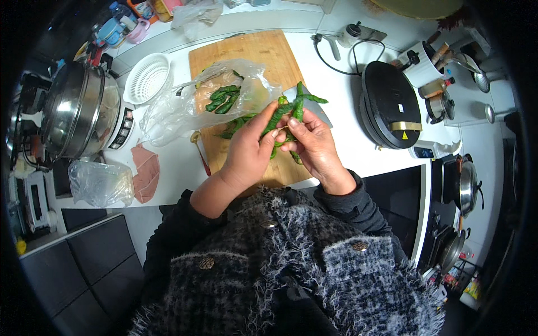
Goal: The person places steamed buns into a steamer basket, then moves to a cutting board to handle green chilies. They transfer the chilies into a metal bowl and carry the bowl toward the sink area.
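Note:
My left hand [252, 145] holds a wrinkled green chili pepper [275, 119] over the cutting board. Close against it, the thumb and fingers of my right hand [315, 145] pinch at a thin pale stem [283, 127]. More green peppers lie just beyond and below my fingers, partly hidden by them. One pepper [315, 98] rests across a grey metal blade [324, 115], whose handle I cannot see. Left of my hands, a clear plastic bag [176, 111] lies open with several green peppers [224, 98] in it. Loose peppers [237, 125] sit between the bag and my left hand.
The wooden cutting board [252, 46] lies on a white counter [344, 126]. A white colander [149, 77] and a steel steamer pot [75, 109] stand left. A pink cloth [146, 172] lies near the front edge. To the right sits a black electric griddle [391, 105] with a cord [336, 69].

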A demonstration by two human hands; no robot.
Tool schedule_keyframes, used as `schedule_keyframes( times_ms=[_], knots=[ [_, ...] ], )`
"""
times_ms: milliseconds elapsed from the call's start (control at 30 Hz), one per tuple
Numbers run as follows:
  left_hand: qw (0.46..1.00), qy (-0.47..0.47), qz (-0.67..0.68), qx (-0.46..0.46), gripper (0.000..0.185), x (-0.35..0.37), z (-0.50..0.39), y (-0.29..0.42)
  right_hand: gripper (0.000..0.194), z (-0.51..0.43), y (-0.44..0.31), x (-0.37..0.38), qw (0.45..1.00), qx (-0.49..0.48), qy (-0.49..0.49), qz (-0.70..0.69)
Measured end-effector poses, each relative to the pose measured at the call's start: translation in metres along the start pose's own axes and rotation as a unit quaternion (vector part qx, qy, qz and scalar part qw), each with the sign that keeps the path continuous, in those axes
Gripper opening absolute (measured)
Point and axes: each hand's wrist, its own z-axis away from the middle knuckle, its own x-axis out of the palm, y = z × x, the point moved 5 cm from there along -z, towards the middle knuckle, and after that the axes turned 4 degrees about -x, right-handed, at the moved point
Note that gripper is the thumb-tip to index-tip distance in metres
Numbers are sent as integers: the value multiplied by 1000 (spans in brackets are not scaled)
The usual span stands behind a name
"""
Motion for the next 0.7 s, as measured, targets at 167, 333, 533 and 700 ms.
schedule_keyframes(
  times_ms=[167,333,533,700],
  knots=[
    [989,-54,-107,92,56,11,7,22,26,1,14,-19,988,1,-7,-157],
    [984,-113,-92,102,54,15,7,21,31,7,20,-29,982,7,24,-187],
    [989,-145,27,23,41,14,17,-2,26,15,24,-23,990,46,25,-129],
    [997,-4,-70,-38,34,-42,-4,-55,13,29,11,-48,994,6,72,-84]
  ],
)
